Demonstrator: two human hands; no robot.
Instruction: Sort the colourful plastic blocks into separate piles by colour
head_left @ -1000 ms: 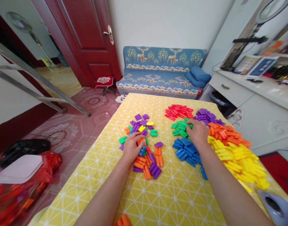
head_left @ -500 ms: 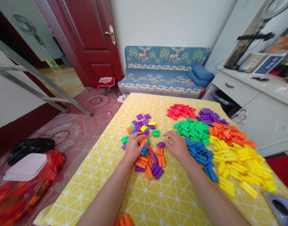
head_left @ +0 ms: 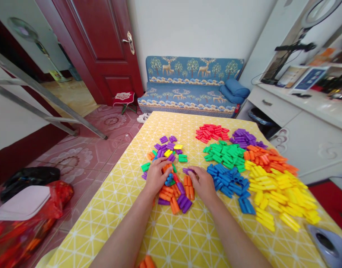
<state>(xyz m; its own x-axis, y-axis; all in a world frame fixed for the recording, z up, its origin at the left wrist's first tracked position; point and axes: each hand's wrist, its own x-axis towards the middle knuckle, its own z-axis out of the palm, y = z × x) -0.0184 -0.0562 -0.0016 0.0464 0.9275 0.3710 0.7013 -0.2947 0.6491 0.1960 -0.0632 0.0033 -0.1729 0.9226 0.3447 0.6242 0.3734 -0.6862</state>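
Observation:
On the yellow patterned tablecloth (head_left: pixel 184 238) lies a mixed heap of small ribbed plastic tube blocks. My left hand (head_left: pixel 155 176) rests over the heap's left side, thumb and fingers closed around an orange tube block (head_left: pixel 165 168). Just below its thumb sit some blue tube blocks (head_left: pixel 169 180). Right of the heap, my right hand (head_left: pixel 203 183) pinches the end of a purple tube block (head_left: pixel 187 171) at the table surface. Orange blocks (head_left: pixel 189 187) lie just left of that hand, and more purple blocks (head_left: pixel 184 203) are nearer to me.
Sorted piles of red (head_left: pixel 211 133), green (head_left: pixel 224 154), purple (head_left: pixel 245 138), blue (head_left: pixel 229 180), orange (head_left: pixel 268 160) and yellow blocks (head_left: pixel 282 191) cover the table's right side. A blue sofa (head_left: pixel 187 89) stands beyond. Bags (head_left: pixel 62 197) lie on the floor at left.
My right hand has moved left and closed its fingers on the purple tube block. My left hand stays at the heap around the orange block. The view has shifted slightly.

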